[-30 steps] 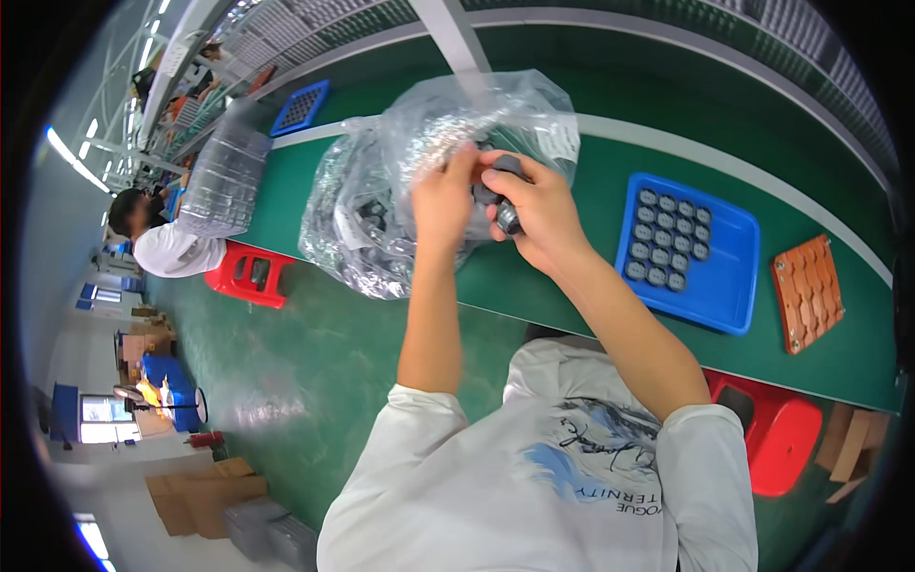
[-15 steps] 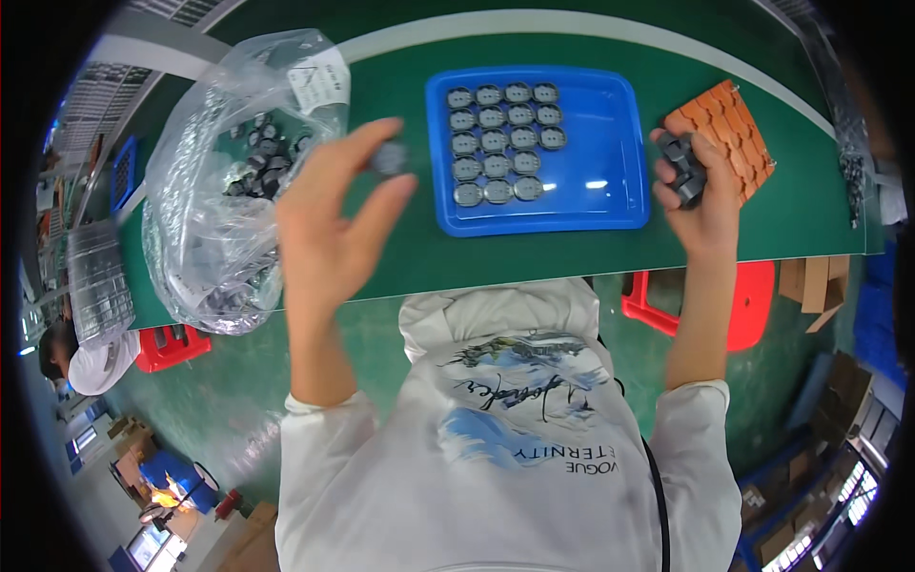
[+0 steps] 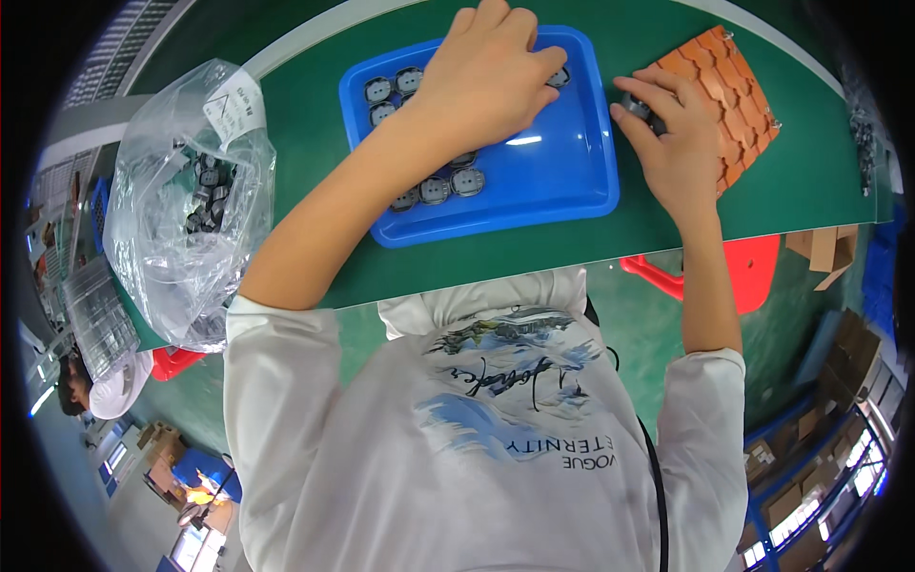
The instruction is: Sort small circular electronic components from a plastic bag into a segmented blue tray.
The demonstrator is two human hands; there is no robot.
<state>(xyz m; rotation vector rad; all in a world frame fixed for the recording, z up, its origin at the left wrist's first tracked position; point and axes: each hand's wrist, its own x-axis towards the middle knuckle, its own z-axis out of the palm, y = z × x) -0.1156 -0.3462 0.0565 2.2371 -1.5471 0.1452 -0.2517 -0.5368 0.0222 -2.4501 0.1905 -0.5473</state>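
Note:
My left hand (image 3: 486, 84) reaches across the blue tray (image 3: 400, 232). Between its thumb and index finger shows a small grey rounded plastic piece (image 3: 560, 76), apparently pinched, above the tray's far right part. Matching grey pieces (image 3: 466, 181) with small round marks sit in rows on the left side of the tray; my hand and forearm cover many of them. Just right of the tray, my right hand (image 3: 679, 129) is closed around dark grey plastic pieces (image 3: 637, 107), mostly hidden by its fingers. It is beside an orange board (image 3: 739, 95) with a scale-like pattern.
A clear plastic bag (image 3: 143, 229) with more dark pieces inside stands at the left of the green table (image 3: 315, 124). A red stool (image 3: 753, 272) and cardboard boxes (image 3: 822, 250) are beyond the near edge at right. Another person (image 3: 119, 386) is at far left.
My left hand has moved from beside the bag to over the tray, carrying a grey piece. My right hand has turned palm down, its fingers covering the pieces. The whole view has shifted.

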